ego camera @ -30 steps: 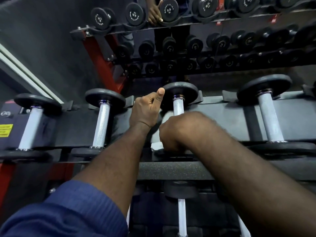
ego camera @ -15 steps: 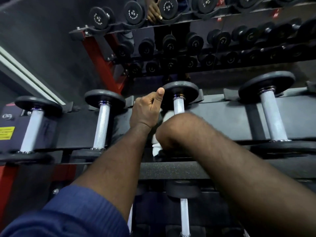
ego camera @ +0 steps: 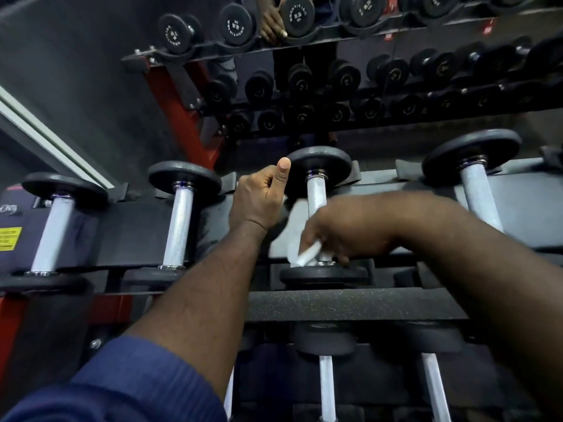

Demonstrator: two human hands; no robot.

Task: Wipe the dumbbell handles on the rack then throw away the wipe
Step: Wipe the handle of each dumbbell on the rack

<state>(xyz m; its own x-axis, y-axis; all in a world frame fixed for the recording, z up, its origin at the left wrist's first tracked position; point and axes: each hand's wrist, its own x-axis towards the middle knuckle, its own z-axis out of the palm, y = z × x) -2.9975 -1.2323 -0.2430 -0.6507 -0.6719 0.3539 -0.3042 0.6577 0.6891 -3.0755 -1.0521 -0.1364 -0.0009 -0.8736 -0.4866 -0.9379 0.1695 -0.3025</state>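
Note:
Several dumbbells with knurled silver handles lie across the top tier of the rack. My right hand wraps a white wipe around the near end of the middle dumbbell's handle, close to its front plate. My left hand sits just left of that handle beside the far plate, fingers curled and thumb pointing up; whether it grips the rack cradle is hidden. Other handles stand to the left, far left and right.
A mirror behind the rack reflects more dumbbells and the red rack frame. A lower tier holds more dumbbells. A yellow warning label is at the far left.
My right hand has slid the wipe slightly to the right and down along the middle handle, so more of the wipe shows below my fingers. The left hand has stayed put.

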